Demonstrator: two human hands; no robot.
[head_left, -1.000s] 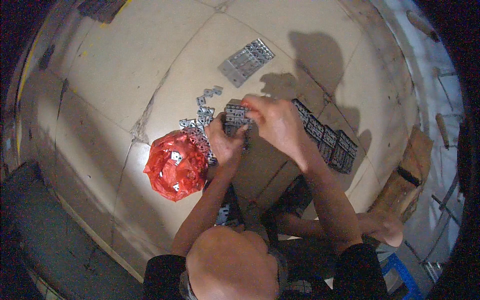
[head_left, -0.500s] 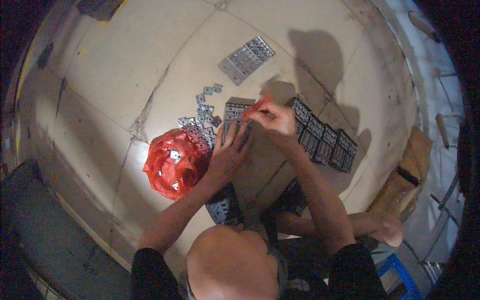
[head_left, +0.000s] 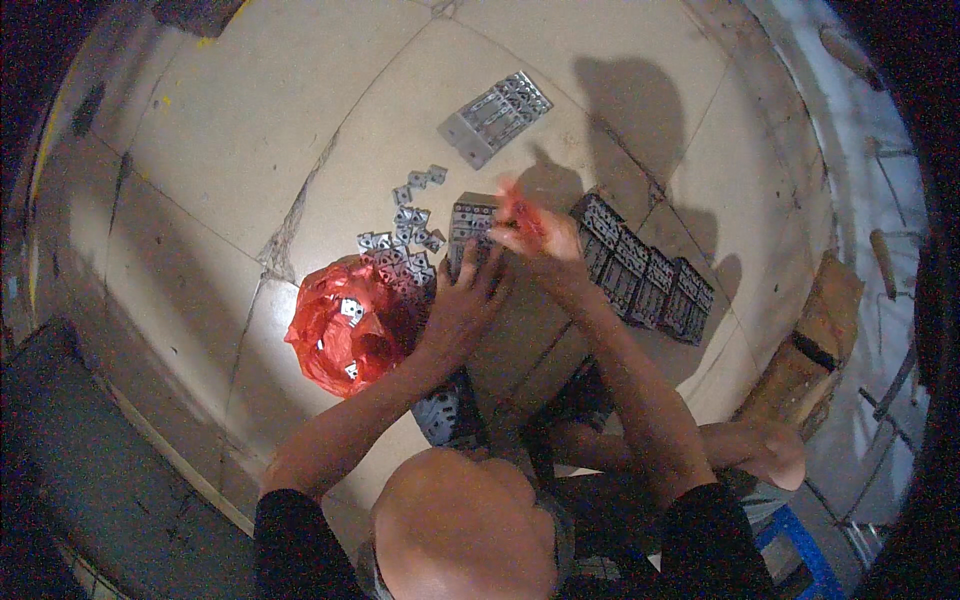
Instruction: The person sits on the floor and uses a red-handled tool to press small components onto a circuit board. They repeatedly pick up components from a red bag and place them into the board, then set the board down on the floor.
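Note:
My left hand (head_left: 468, 298) rests on the near end of a grey slotted metal block (head_left: 473, 205), fingers bent around it and holding it against the floor. Just beside the block's far right corner, my right hand (head_left: 553, 248) is closed round a red object (head_left: 521, 212), blurred by motion, its kind unclear. Left of the block, small square grey metal plates with holes (head_left: 405, 262) lie in a loose pile. The pile runs down to a crumpled red plastic bag (head_left: 335, 345), with a few more plates showing inside.
Beyond my hands lies another flat slotted grey piece (head_left: 497, 118). Several similar blocks (head_left: 645, 275) stand in a slanting row to the right of my right hand. Torn cardboard (head_left: 805, 350) is farther right, and a blue frame (head_left: 805, 560) sits at lower right.
The red object in my right hand has swung up and slightly left, and now blurs. My left hand has shifted slightly on the block. The plates and bag look much the same.

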